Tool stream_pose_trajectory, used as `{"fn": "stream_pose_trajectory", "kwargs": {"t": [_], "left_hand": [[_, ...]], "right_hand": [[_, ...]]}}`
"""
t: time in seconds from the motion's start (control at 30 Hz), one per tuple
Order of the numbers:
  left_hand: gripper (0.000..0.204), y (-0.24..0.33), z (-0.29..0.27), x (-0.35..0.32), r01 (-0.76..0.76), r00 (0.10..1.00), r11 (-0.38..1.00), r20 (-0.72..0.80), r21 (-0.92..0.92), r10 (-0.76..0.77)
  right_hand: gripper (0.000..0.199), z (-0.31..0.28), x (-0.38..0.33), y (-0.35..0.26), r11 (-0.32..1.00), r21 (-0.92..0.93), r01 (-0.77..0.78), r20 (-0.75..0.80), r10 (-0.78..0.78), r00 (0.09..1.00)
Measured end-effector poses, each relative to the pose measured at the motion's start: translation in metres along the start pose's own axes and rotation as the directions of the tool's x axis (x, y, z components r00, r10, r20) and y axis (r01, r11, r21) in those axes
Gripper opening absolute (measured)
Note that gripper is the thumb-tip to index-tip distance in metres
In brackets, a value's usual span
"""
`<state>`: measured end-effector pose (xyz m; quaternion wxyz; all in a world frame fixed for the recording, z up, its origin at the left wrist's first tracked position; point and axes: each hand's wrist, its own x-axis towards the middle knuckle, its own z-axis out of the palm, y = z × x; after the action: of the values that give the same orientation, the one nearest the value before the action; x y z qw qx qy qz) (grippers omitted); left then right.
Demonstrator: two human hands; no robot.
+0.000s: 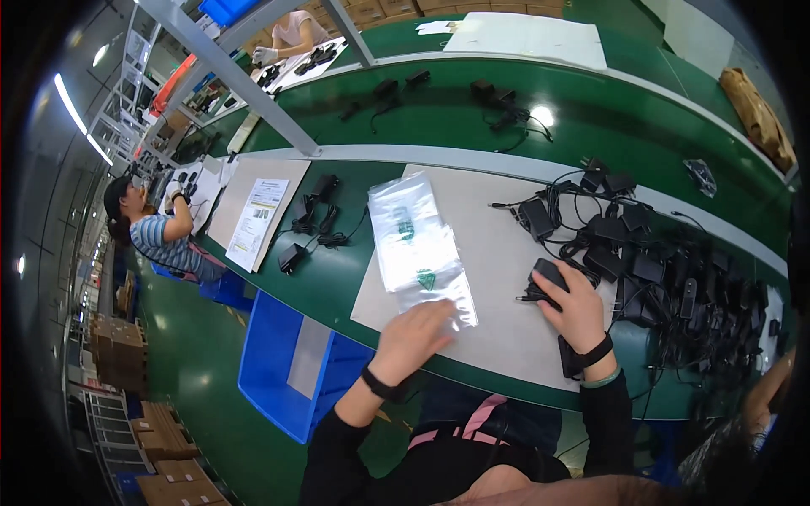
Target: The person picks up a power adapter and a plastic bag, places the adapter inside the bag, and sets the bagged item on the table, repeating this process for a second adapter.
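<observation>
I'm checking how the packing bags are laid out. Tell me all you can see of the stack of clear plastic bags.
The stack of clear plastic bags lies flat on the grey mat, slightly fanned, running from the far edge toward the person. The bags look thin, glossy and crinkled, each with a small green mark. They appear empty. The left hand rests on the nearest bag's end. The black adapters to the right lie apart from it.

The right hand [582,308] is covering most of a black adapter [548,277], hiding its grip; the left hand [413,333] is overlapping the clear bags [418,244]. The pile of black adapters [675,270] is fading into the dark rim, too tangled to count.
</observation>
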<state>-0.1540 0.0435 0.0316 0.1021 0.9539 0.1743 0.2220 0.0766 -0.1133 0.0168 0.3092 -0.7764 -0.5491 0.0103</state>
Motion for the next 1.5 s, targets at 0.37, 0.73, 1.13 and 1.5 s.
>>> {"fn": "stream_pose_trajectory", "kwargs": {"t": [0.37,0.73,1.13,1.5], "left_hand": [[0.011,-0.025,0.006,-0.034,0.417,0.906,0.901,0.131,-0.120,-0.402],[0.020,-0.075,0.011,0.016,0.504,0.814,0.648,0.062,-0.572,-0.578],[0.009,-0.022,0.028,0.117,0.332,0.878,0.285,0.185,-0.899,-0.442],[0.010,0.046,0.079,0.097,0.286,0.957,0.428,0.279,-0.857,-0.082]], "right_hand": [[0.046,0.006,-0.003,0.004,1.000,-0.001,0.027,-0.028,-0.027,0.999],[0.044,0.008,0.001,0.008,0.986,0.155,-0.052,-0.089,0.067,0.994],[0.049,-0.016,-0.005,0.010,0.647,0.761,-0.043,-0.122,0.208,0.971],[0.055,-0.006,-0.009,0.013,0.563,0.826,0.017,-0.115,0.138,0.984]]}}
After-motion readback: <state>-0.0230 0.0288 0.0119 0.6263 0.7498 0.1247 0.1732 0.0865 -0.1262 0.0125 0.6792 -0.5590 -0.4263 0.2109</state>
